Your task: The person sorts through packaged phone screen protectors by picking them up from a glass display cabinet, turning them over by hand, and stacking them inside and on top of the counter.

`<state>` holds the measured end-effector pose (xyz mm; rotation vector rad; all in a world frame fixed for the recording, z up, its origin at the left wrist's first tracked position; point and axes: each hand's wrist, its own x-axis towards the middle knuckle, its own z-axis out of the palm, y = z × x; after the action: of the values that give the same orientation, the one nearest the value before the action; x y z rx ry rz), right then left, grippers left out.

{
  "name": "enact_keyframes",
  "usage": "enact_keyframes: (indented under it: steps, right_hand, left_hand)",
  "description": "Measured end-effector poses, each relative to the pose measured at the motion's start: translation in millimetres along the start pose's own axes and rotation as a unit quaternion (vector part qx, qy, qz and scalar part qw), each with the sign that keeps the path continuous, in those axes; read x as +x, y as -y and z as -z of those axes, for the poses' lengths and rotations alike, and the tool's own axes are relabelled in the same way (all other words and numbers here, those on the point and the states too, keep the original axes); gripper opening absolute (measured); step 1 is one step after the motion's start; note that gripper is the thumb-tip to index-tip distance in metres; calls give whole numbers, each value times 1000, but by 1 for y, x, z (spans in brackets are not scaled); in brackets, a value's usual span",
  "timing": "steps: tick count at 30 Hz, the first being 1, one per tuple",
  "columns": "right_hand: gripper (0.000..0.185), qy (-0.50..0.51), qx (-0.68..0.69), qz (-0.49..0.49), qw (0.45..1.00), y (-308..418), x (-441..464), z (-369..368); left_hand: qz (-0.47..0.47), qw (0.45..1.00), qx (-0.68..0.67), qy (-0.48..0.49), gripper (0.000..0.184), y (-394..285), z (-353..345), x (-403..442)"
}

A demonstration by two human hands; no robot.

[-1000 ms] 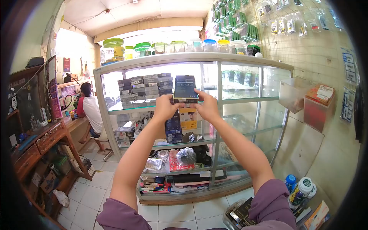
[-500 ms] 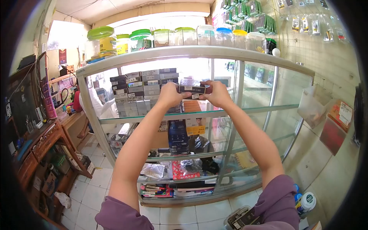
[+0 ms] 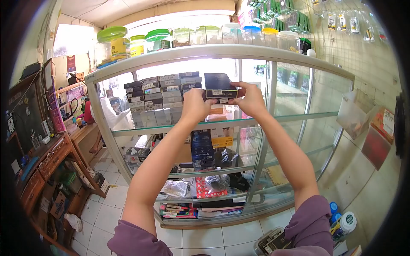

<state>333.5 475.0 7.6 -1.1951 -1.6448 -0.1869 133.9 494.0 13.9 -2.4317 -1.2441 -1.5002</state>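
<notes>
In the head view a small black box point(image 3: 218, 80) with a white label on its front edge is gripped at its two ends. My left hand point(image 3: 197, 105) closes on its left end, thumb in front. My right hand point(image 3: 251, 100) holds the right end, thumb and fingers pinching it. A second white label shows just under the box, perhaps on another box below; I cannot tell. Left of my hands, stacked flat boxes point(image 3: 162, 91) in grey and black stand in columns on the upper glass shelf point(image 3: 179, 126).
The glass display case point(image 3: 213, 52) has plastic jars with coloured lids point(image 3: 157, 36) along its top. Lower shelves carry a dark blue box point(image 3: 201, 149) and bagged goods. A wooden desk point(image 3: 51, 158) stands at left. Packaged accessories point(image 3: 341, 22) hang on the right wall.
The black box now shows more of its dark top face, and both hands still hold it. The camera view has shifted slightly.
</notes>
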Motion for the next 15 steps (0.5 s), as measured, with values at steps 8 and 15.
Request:
enact_keyframes:
  steps: [8, 15]
  right_hand:
    - [57, 2, -35, -2, 999, -33, 40, -29]
    - [65, 107, -110, 23, 988, -50, 72, -48]
  left_hand:
    - [27, 999, -7, -19, 32, 30, -35, 34]
    - [9, 993, 84, 82, 51, 75, -58, 78]
